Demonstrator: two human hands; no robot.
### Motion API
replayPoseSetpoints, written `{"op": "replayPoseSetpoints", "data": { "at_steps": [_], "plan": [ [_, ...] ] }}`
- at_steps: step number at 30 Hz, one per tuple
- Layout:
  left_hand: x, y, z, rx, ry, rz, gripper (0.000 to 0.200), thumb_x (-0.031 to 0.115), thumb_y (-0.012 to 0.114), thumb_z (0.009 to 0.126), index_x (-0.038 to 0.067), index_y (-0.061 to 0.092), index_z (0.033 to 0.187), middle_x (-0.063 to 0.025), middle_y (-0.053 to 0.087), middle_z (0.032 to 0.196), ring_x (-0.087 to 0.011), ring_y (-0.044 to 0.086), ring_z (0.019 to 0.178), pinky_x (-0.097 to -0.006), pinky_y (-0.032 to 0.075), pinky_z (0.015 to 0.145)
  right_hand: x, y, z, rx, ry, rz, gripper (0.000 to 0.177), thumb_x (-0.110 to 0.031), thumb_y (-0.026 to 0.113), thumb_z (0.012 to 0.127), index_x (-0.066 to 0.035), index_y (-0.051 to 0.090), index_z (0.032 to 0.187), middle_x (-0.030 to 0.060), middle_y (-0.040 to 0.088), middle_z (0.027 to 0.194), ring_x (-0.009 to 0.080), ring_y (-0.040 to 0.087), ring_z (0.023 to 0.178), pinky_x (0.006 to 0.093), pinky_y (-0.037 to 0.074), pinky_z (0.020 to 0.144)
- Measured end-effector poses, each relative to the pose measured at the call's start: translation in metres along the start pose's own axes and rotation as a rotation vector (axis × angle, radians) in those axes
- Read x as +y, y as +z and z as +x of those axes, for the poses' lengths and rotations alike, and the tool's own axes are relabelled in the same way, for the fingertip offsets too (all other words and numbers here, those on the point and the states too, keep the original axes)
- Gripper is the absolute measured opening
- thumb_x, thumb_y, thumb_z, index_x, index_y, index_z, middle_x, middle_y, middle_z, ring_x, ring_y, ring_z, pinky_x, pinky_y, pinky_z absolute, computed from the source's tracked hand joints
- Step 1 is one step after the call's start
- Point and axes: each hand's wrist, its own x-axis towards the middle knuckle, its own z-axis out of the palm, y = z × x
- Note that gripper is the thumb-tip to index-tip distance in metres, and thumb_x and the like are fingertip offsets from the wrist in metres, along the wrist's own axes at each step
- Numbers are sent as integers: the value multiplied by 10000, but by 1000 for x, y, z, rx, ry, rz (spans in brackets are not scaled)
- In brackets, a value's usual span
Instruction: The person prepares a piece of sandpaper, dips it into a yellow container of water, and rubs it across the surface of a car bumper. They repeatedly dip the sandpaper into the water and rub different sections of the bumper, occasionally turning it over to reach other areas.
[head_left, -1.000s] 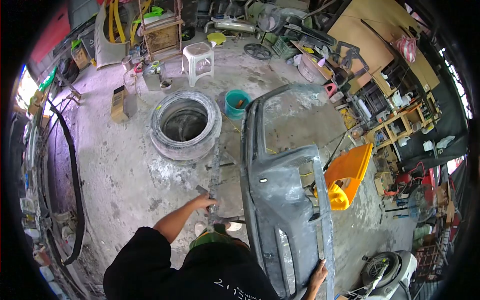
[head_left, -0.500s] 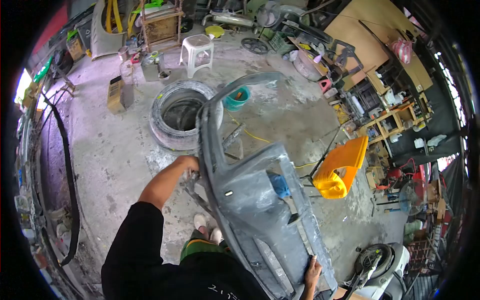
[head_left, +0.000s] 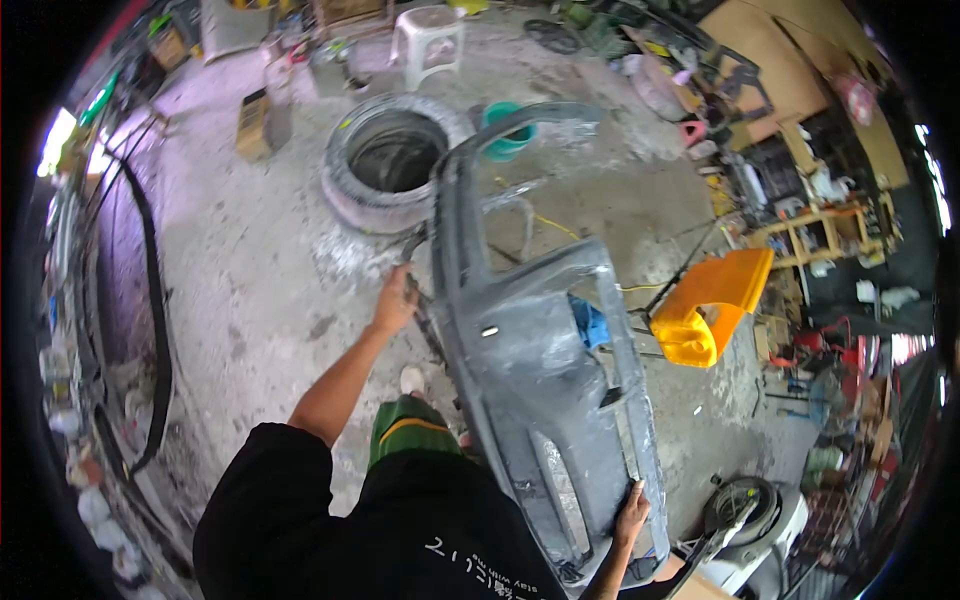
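A large grey car bumper [head_left: 520,370], scuffed and pale with dust, slants across the middle of the head view, from near the tyres down to my right side. My left hand [head_left: 397,297] is closed around a dark bar [head_left: 428,325] along the bumper's left side. Down at the lower right, my right hand [head_left: 632,512] grips the bumper's right edge, thumb on top and the other fingers hidden beneath. Through an opening in the bumper shows a blue object [head_left: 589,322].
Stacked tyres [head_left: 345,190] stand just beyond the bumper, with a teal bucket [head_left: 510,145] beside them. A yellow-orange panel [head_left: 705,310] is propped to the right. Further off are a white stool [head_left: 428,45] and a cardboard box [head_left: 253,125]. Wheeled equipment [head_left: 755,530] sits lower right.
The view has tipped downward, so the tyres and stool sit higher. My left hand has come back toward me, away from the tyres. My right hand keeps its grip on the bumper's edge.
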Motion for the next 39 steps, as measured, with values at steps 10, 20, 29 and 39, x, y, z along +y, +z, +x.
{"op": "replayPoseSetpoints", "data": {
  "at_steps": [10,20,29,39],
  "plan": [
    [98,114,-164,-433,228,301,685,270,704,832,-36,461,1395,-226,546,1305,-406,528,1223,-487,444,1005,68,-24,90,-22,-12,19,669,-556,441,1037,-67,343,591,-36,273,573,115,255,573,374,193,516],
    [114,169,-160,-677,-172,430,471,37,557,832,17,524,1301,-233,669,1090,-425,674,960,-515,543,815,117,-43,171,23,-125,156,676,-587,439,1023,-49,371,620,-24,310,595,134,271,601,373,224,522],
    [152,187,-254,-828,-235,362,624,175,663,814,13,430,1370,-203,585,1227,-395,579,1181,-557,414,1030,97,-56,181,-50,-187,105,679,-578,433,1030,-43,391,614,-29,293,585,127,266,589,373,213,516],
    [164,156,-201,-686,-722,-1512,765,267,688,880,34,328,1513,-95,460,1468,-213,428,1366,-378,306,1154,67,-22,175,-36,-237,37,694,-547,446,1036,-46,367,563,-34,262,556,126,244,567,377,188,506]
  ]
}}
